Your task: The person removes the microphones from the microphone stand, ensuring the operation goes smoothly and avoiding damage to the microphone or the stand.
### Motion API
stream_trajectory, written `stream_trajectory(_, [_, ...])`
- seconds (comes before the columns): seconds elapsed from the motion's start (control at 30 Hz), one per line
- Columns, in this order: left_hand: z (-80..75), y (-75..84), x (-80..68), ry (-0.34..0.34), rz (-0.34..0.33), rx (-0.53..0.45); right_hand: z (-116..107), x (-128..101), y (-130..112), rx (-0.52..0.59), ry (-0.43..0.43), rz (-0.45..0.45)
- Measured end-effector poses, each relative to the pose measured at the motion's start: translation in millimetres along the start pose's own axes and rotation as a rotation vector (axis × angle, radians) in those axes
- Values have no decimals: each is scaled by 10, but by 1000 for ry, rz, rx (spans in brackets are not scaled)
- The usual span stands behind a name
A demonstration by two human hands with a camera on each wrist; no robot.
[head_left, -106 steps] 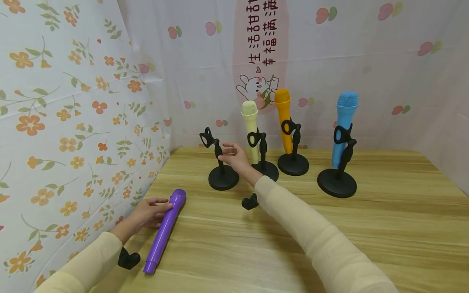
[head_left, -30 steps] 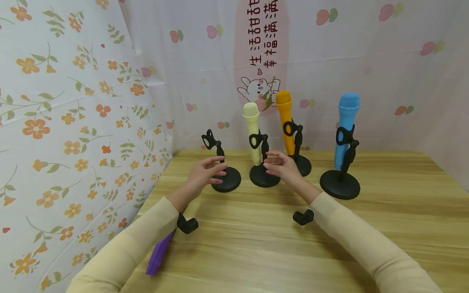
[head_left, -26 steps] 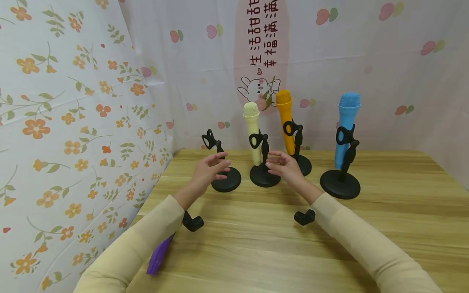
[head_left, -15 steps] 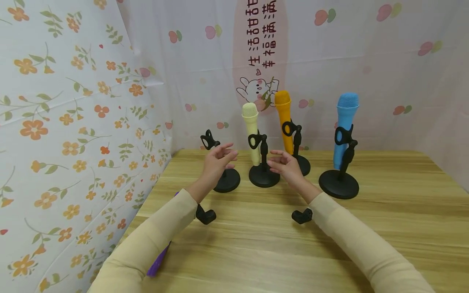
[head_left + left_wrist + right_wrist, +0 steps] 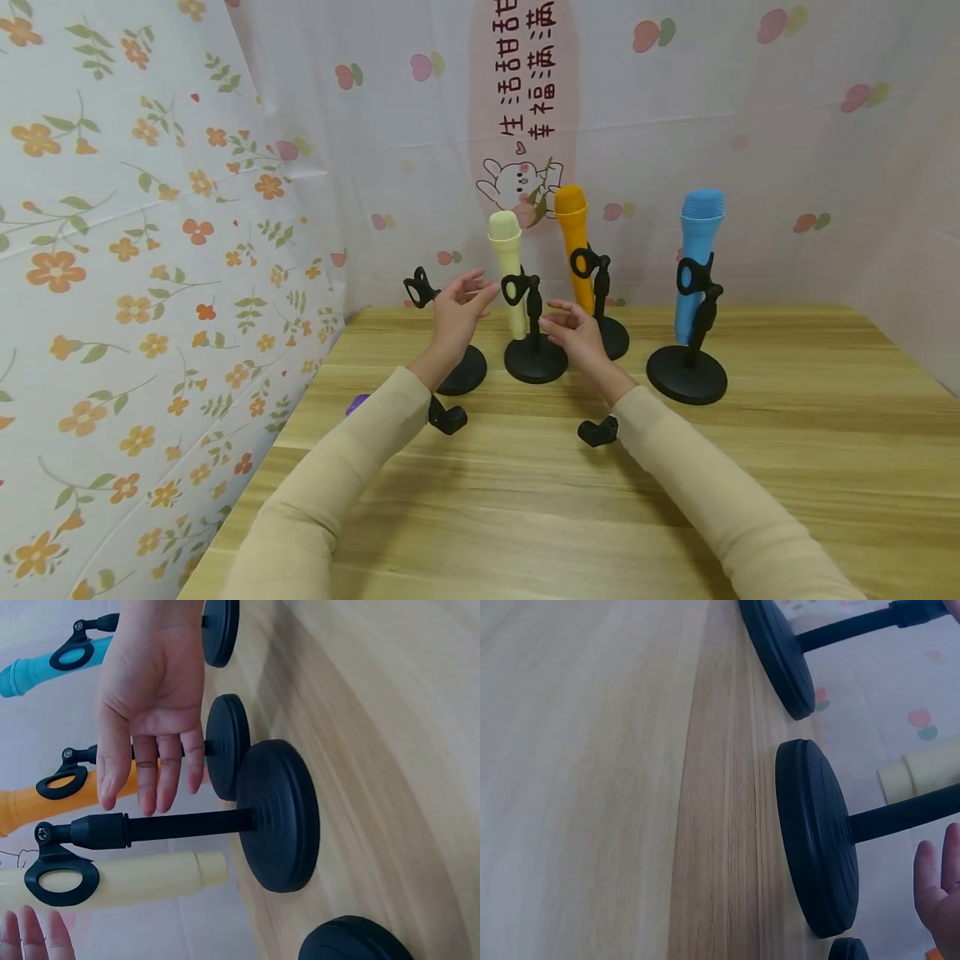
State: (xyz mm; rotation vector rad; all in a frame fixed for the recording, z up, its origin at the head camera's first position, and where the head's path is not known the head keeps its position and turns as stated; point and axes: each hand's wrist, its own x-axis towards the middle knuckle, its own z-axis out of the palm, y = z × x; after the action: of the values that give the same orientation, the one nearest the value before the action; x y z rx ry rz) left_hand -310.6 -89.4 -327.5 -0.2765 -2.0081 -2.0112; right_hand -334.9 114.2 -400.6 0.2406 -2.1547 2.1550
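Observation:
In the head view my left hand (image 5: 459,312) hovers between the unfilled black stand (image 5: 463,373) and the stand (image 5: 536,360) bearing a pale yellow microphone (image 5: 507,242). Its fingers are loosely bent and hold nothing. My right hand (image 5: 577,335) is on the other side of that yellow microphone's stand, fingers relaxed, fingertips close to the pole. The left wrist view shows the right hand (image 5: 157,712) beside the pole, with left fingertips (image 5: 31,937) at the lower left. A purple microphone (image 5: 358,404) lies mostly hidden behind my left sleeve.
An orange microphone (image 5: 573,233) leans in its stand behind my right hand. Farther right, a blue microphone (image 5: 700,237) sits in another black stand (image 5: 686,375). A patterned cloth (image 5: 637,125) hangs behind the wooden table (image 5: 480,517), and a floral one (image 5: 135,275) at the left.
My left hand has left the purple microphone and moved forward and right toward the yellow microphone's stand. My right hand has shifted right from the unfilled stand to that stand's far side.

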Motion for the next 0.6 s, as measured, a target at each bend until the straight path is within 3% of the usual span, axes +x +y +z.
stream_trajectory(0.4, [181,-47,207,81,-13,-7,63,74,68,54,65,-4])
stream_trajectory(0.6, [260,-77,306,78,-27,-11,112,88,63,109,90,-8])
